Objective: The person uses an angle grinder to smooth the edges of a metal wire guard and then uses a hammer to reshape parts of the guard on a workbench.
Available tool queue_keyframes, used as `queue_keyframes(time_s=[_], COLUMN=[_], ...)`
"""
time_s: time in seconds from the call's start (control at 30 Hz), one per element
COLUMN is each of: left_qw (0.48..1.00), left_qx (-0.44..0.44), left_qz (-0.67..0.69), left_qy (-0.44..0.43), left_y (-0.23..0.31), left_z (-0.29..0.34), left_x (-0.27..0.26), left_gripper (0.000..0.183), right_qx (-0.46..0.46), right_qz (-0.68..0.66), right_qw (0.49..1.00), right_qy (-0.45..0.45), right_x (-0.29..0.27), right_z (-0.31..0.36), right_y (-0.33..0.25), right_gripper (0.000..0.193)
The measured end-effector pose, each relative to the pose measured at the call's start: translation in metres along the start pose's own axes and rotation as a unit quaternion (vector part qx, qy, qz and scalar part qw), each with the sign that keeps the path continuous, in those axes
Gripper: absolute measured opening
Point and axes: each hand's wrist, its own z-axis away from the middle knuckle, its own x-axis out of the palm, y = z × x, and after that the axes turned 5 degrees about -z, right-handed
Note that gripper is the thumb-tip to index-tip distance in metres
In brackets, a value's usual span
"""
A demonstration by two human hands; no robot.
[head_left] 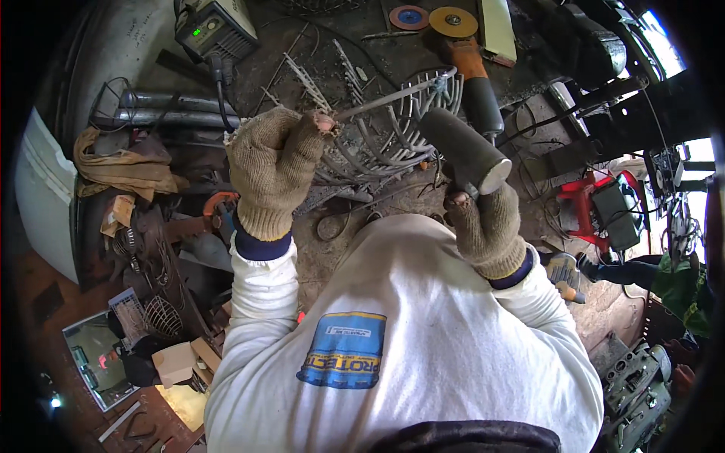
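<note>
At the far left, a crumpled brown cloth (128, 167) lies beside two grey metal pipes (162, 117), and above them sits a boxy cream-and-dark machine (219, 34) with a green display.

The left hand (276, 166), in a tan knitted glove with a bare fingertip showing, is closed, its fingers pressed together and pinching the near end of a thin grey metal rod (393, 96). The rod's long axis runs away from this hand, up and to the right, and its far end reaches over an openwork piece of curved grey metal bars (400, 143) that lies ahead of the person, between the two hands. Whether the rod touches the bars there, I cannot tell.

Right of the bars, the right hand (487, 226), gloved alike, is curled around a hammer-like tool (464, 151) with a thick dark cylindrical head; its handle is mostly hidden. The head slants from upper left to lower right, across the rod's line, with its upper end just beside the bars and below the rod's far end. So the left hand is at the rod's near end, the right hand closer to its far one.

Beyond the head lies an orange-and-black angle grinder (474, 75); farther right stands a red plastic stool (580, 211).
</note>
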Motion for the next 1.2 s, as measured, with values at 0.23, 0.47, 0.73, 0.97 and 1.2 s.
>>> queue_keyframes(time_s=[0.23,0.47,0.73,0.97,1.2], left_qw=[1.0,0.996,0.997,0.999,0.998], left_qx=[0.023,0.073,0.046,0.034,0.036], left_qz=[-0.019,0.001,0.029,-0.012,0.003], left_qy=[0.003,0.041,0.053,0.025,0.059], left_y=[-0.01,-0.013,-0.012,0.012,0.011], left_z=[0.008,0.019,0.022,0.011,0.005], left_x=[-0.001,0.004,0.014,0.012,0.017], left_gripper=[0.035,0.03,0.031,0.038,0.035], right_qx=[0.005,0.012,0.039,0.019,-0.141], right_qz=[0.015,-0.028,0.041,0.045,-0.238], right_qw=[1.0,0.999,0.998,0.998,0.961], right_qy=[-0.022,-0.021,-0.024,0.044,0.01], right_x=[0.003,0.005,0.004,0.005,-0.021], right_z=[0.002,0.012,0.019,0.015,0.002], right_y=[0.002,0.015,0.016,0.01,-0.011], right_gripper=[0.035,0.037,0.047,0.05,0.027])
